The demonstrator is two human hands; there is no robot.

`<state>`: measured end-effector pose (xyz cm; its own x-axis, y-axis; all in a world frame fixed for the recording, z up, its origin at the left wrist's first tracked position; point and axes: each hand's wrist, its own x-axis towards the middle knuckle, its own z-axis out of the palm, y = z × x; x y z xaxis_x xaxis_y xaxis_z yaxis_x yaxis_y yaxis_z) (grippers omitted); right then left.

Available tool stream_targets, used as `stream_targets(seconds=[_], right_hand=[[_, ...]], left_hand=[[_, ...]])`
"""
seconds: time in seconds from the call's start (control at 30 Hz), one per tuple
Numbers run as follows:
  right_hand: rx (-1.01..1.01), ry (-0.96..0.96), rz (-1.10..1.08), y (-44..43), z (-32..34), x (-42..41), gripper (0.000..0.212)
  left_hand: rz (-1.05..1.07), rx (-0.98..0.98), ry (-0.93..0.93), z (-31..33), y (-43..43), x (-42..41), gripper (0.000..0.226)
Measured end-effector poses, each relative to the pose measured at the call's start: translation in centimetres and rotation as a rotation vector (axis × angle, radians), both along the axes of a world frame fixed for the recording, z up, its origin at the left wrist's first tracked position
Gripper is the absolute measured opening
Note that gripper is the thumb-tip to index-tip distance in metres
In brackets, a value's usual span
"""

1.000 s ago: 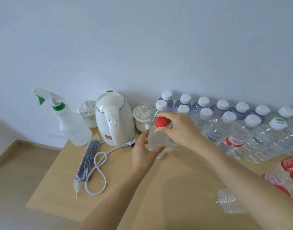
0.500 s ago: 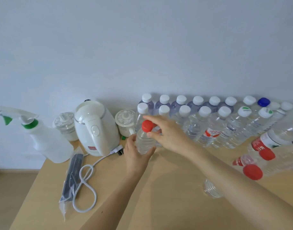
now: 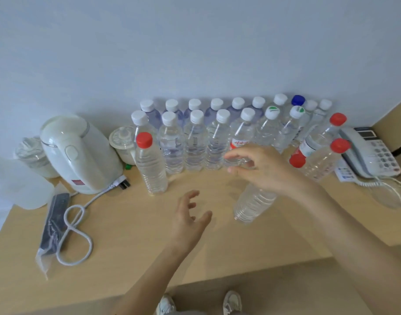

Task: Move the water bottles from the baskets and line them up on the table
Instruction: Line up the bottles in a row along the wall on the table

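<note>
Hands, both empty, over tabletop (image 3: 126, 246): left hand (image 3: 190, 215), fingers loosely spread, right of leftmost red-capped bottle (image 3: 150, 165); right hand (image 3: 262, 168), fingers slackly curved, farther right.

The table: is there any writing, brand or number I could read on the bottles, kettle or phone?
No text is sharp enough to quote.
Red kettle sticker: print too small.
Red-script bottle label: blurred.
Red-and-white bottle label, far right: blurred.
Phone keypad: digits too small.
Blue-printed card: blurred.
Green cap mark: a shape, no letters visible.
</note>
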<state>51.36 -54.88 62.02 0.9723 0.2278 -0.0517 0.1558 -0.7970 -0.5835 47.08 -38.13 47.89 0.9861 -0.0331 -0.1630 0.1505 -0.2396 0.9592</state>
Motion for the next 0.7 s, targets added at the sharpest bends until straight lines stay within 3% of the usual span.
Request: stream_targets(seconds=[0.17,0.4,0.53,0.7], right_hand=[[-0.061,-0.039,0.103,-4.8,-0.7,-1.0,0.038],[-0.085,0.052,0.248,-8.4,-1.1,-0.9,0.048],[-0.07,0.093,0.284,-8.5,-1.2,-0.5,0.047],[-0.107,0.092,0.403,-8.4,-1.0,0.3,0.042]], left_hand=[[-0.071,0.1,0.04,-0.9,-6.4,-2.3,0.056],[0.167,0.236,-0.023,-0.4,-13.2,-2.7,0.077],[0.258,0.243,-0.051,-0.8,-14.3,-2.0,0.076],[0.204,0.173,-0.03,-0.9,-12.7,-1.7,0.072]])
